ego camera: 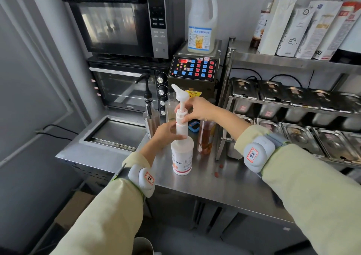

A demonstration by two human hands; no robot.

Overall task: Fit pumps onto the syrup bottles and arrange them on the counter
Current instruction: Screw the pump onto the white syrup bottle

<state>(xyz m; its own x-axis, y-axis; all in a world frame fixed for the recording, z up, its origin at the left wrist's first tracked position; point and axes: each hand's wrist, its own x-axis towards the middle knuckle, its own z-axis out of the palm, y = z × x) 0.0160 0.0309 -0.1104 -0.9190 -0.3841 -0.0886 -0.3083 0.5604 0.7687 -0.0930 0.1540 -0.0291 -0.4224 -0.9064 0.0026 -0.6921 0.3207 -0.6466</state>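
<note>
from the head camera, looking down over both sleeves: the white syrup bottle stands upright on the steel counter, near its front edge, long axis straight up and down. the white pump sits in the bottle's mouth on that same vertical line, plunger raised, spout pointing up and to the left.

the left hand comes in from the lower left and is wrapped around the bottle's narrow neck, just above the shoulder, fingers closed on it. the right hand reaches across from the right and sits higher, fingertips pinched around the pump's collar where it meets the neck. so the two hands are stacked on one axis, left below, right above, and the right is the one on the part that has to turn.

to my eye the collar is being threaded down; whether it is fully seated i cannot tell, the fingers hide the joint. the turn wants to stay square to that upright axis, with the lower hand keeping the bottle from spinning.

just behind, a glass bottle with a black pump already stands fitted, and an amber bottle stands just right of the white one, close by the right wrist.
</note>
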